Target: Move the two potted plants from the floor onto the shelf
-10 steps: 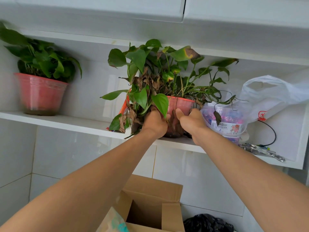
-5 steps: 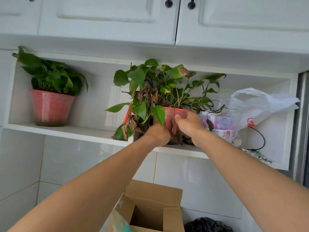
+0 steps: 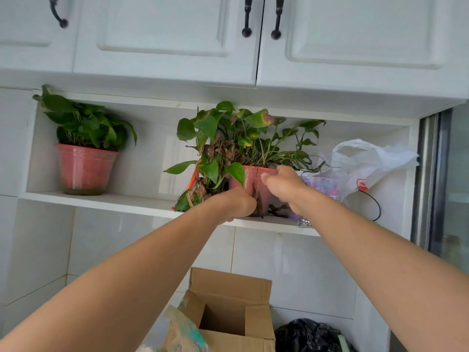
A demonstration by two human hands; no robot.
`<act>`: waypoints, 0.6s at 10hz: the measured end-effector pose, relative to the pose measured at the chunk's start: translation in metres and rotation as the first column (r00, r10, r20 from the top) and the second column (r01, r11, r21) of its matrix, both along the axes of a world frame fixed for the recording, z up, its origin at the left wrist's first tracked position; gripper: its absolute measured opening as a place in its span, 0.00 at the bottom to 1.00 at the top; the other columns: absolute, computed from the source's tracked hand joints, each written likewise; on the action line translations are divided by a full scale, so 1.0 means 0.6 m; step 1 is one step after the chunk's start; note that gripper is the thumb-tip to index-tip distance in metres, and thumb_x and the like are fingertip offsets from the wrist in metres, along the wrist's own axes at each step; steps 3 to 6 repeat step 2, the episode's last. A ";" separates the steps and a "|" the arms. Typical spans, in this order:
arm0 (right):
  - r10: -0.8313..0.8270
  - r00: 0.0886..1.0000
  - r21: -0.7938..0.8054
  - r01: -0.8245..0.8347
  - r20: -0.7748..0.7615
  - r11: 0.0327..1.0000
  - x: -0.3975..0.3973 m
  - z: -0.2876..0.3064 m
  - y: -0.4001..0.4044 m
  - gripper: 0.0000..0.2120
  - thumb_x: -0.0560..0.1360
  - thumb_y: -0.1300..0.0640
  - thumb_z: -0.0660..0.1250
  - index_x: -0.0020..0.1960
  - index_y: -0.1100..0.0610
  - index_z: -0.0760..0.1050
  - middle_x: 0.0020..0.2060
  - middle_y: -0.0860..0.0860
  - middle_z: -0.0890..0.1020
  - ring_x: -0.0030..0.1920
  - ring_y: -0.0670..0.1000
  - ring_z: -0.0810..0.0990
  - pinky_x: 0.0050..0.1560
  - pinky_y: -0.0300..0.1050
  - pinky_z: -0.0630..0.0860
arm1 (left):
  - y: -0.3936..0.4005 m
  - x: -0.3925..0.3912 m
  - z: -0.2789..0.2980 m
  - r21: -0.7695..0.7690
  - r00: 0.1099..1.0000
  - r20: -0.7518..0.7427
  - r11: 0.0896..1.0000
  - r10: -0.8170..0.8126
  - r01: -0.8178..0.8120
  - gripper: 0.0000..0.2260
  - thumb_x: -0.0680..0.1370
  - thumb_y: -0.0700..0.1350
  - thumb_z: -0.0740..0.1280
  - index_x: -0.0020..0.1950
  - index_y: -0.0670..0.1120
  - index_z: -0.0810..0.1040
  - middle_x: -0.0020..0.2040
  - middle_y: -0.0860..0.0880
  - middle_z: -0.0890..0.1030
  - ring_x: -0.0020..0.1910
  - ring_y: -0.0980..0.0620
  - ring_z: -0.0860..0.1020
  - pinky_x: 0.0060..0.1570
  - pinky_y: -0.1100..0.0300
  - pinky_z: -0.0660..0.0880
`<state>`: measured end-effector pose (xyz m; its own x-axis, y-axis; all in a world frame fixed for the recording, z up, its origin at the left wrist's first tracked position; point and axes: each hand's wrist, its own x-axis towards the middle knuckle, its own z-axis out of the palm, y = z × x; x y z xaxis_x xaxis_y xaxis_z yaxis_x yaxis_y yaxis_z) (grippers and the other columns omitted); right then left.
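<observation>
Both hands, left hand (image 3: 238,204) and right hand (image 3: 284,184), clasp the potted plant (image 3: 253,184) on the shelf (image 3: 106,201).

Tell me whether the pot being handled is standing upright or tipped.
Upright, as far as shows: the second pot has its rim level and its base on the shelf. The left hand and right hand hide part of it.

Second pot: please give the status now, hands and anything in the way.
Left hand and right hand both on second pot. Pot on shelf, first pot far left. White plastic bag close on right.
</observation>
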<state>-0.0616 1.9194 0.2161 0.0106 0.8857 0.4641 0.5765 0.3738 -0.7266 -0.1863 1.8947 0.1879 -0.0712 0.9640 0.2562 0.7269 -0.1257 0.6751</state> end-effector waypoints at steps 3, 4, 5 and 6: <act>0.014 1.000 -0.018 -0.014 -0.016 1.000 0.021 0.015 -0.062 0.31 0.83 0.51 0.60 0.80 0.60 0.54 0.77 0.58 0.65 0.73 0.61 0.68 0.71 0.59 0.69 | -0.067 -0.005 0.012 -0.245 1.000 0.001 0.969 -0.018 0.018 0.23 0.84 0.40 0.56 0.79 0.38 0.57 0.75 0.36 0.67 0.74 0.37 0.69 0.71 0.44 0.70; 0.014 1.000 -0.018 -0.014 -0.016 1.000 0.021 0.015 -0.062 0.31 0.83 0.51 0.60 0.80 0.60 0.54 0.77 0.58 0.65 0.73 0.61 0.68 0.71 0.59 0.69 | -0.067 -0.005 0.012 -0.245 1.000 0.001 0.969 -0.018 0.018 0.23 0.84 0.40 0.56 0.79 0.38 0.57 0.75 0.36 0.67 0.74 0.37 0.69 0.71 0.44 0.70; 0.014 1.000 -0.018 -0.014 -0.016 1.000 0.021 0.015 -0.062 0.31 0.83 0.51 0.60 0.80 0.60 0.54 0.77 0.58 0.65 0.73 0.61 0.68 0.71 0.59 0.69 | -0.067 -0.005 0.012 -0.245 1.000 0.001 0.969 -0.018 0.018 0.23 0.84 0.40 0.56 0.79 0.38 0.57 0.75 0.36 0.67 0.74 0.37 0.69 0.71 0.44 0.70; 0.014 1.000 -0.018 -0.014 -0.016 1.000 0.021 0.015 -0.062 0.31 0.83 0.51 0.60 0.80 0.60 0.54 0.77 0.58 0.65 0.73 0.61 0.68 0.71 0.59 0.69 | -0.067 -0.005 0.012 -0.245 1.000 0.001 0.969 -0.018 0.018 0.23 0.84 0.40 0.56 0.79 0.38 0.57 0.75 0.36 0.67 0.74 0.37 0.69 0.71 0.44 0.70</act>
